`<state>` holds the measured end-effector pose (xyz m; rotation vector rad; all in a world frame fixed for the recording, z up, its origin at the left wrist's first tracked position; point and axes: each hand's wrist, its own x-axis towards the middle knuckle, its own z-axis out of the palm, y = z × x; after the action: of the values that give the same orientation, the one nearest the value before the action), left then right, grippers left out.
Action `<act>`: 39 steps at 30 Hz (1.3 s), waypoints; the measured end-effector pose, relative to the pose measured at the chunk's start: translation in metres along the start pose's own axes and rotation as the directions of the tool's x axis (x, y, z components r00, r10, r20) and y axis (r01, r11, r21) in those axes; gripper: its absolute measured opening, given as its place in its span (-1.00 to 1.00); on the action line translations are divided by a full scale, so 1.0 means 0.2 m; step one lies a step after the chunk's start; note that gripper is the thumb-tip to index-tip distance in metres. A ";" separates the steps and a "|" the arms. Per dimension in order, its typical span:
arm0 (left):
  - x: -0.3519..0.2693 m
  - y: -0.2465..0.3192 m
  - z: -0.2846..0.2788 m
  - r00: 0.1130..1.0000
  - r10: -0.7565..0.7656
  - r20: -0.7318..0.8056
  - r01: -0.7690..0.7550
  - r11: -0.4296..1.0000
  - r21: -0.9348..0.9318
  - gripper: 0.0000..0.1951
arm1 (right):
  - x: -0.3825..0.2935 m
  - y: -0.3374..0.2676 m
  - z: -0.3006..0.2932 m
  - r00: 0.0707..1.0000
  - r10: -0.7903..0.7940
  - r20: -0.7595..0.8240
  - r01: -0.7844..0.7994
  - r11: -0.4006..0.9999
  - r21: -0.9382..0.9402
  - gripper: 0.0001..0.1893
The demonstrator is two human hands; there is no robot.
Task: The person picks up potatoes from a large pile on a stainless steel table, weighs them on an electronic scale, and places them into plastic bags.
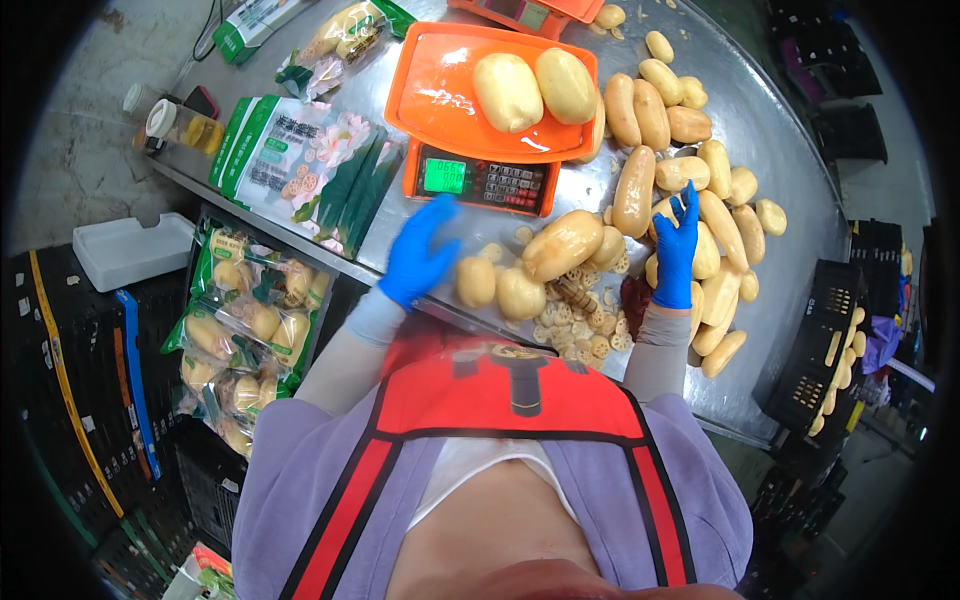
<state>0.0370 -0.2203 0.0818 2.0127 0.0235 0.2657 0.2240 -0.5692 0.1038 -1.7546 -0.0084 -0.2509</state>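
My left hand [421, 251], in a blue glove and slightly blurred, is held with fingers apart just below the display of an orange digital scale [480, 178]. Two peeled lotus root segments [507, 92] lie on the scale's orange tray [431, 90]. My right hand [677, 251], gloved in blue too, is over a pile of lotus roots [721, 229] on the right, fingers spread; whether it touches one I cannot tell. Between the hands lie more lotus root segments [562, 246], a brown-handled tool [577, 295] and many cut slices [585, 330].
Printed plastic packing bags [292, 161] lie flat on the metal table [787, 142] at left. Below them a crate holds bagged lotus roots [262, 322]. A filled bag [341, 45] and a lidded jar [184, 127] stand farther back. A black crate [817, 345] adjoins the right edge.
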 end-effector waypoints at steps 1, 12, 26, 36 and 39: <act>0.01 -0.02 -0.07 0.998 -0.015 -0.056 0.016 1.000 0.024 -0.58 | 0.00 0.03 -0.02 0.998 0.019 0.061 -0.019 1.000 0.003 -0.59; -0.06 -0.32 -0.48 0.935 -0.005 -0.355 0.223 0.786 0.577 -0.45 | -0.08 -0.06 0.22 0.968 0.105 0.228 -0.115 0.993 0.030 -0.72; -0.15 -0.64 -0.67 0.928 -0.050 -0.369 0.254 0.812 0.526 -0.71 | 0.20 -0.37 0.83 0.726 -0.584 0.363 0.686 0.585 -0.432 -0.36; -0.05 -0.38 -0.64 0.650 -0.710 -0.270 0.592 0.696 -0.406 -0.91 | 0.10 -0.51 0.77 0.821 0.137 0.554 -0.555 0.419 0.718 -0.32; -0.06 -0.38 -0.64 0.647 -0.717 -0.260 0.580 0.684 -0.442 -0.89 | -0.09 -0.59 0.89 0.634 -0.023 0.773 -0.773 -0.006 0.634 -0.32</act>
<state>0.0081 -0.0743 0.0649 1.4563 0.9292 0.1990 0.2180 -0.3713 0.1830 -0.2325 -0.0846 0.7314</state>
